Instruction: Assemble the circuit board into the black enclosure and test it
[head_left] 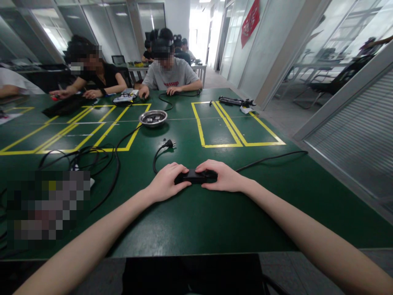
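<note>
A black power adapter brick point(195, 176) lies on the green table, gripped at both ends. My left hand point(170, 180) has its thumb and fingers closed around the left end. The right end is in my right hand point(221, 176), fingers and thumb likewise closed. From the left side a short black cord curves up to a plug point(169, 144) whose prongs point right. Another thin black cable point(273, 157) runs off to the right from behind my right hand. My palms hide the ends of the brick.
Ahead stands a metal bowl point(153, 118) with small metal parts. Coiled black cables point(92, 157) and a pixelated object point(50, 209) lie at left. Yellow tape point(221, 146) marks the table point(196, 229). A black folded tripod-like object point(235, 101) lies far right. People sit opposite.
</note>
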Tool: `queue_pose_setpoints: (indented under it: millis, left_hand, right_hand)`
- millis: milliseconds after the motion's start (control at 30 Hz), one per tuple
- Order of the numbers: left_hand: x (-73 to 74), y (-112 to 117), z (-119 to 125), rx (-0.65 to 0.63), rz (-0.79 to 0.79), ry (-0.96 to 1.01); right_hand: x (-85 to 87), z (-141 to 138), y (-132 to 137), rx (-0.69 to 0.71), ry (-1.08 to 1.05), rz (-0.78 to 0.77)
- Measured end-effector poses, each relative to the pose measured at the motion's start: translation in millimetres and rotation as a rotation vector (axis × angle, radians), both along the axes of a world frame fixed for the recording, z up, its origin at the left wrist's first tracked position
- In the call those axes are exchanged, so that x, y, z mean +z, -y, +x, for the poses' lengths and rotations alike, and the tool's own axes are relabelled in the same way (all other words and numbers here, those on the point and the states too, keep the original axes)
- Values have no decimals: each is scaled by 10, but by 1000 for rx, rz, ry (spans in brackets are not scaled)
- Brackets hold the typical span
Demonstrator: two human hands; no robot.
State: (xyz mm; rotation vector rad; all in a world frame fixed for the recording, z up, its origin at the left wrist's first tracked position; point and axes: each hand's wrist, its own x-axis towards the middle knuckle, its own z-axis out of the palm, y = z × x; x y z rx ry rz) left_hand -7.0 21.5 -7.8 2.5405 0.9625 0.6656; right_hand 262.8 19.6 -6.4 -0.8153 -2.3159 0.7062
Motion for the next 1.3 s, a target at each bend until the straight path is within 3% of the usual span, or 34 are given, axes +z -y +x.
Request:
queue_pose_setpoints:
  millis: [233, 500, 900, 1133, 1300]
  left_hand:
    - [32, 62, 71, 5, 70, -95]
    - [-6, 2, 76, 9, 178, -174]
    - [68, 9, 47, -48, 249, -214]
    - [37, 45, 71, -17, 351, -245]
    - [14, 54, 83, 12, 395, -272]
  right_hand:
    - [-35, -144, 10, -131, 190, 92]
    - [-48, -136, -11, -90, 234, 145]
    - [33, -161, 44, -61, 403, 418]
    - [38, -188, 99, -114, 445, 491]
    - [41, -182, 97, -179, 427, 441]
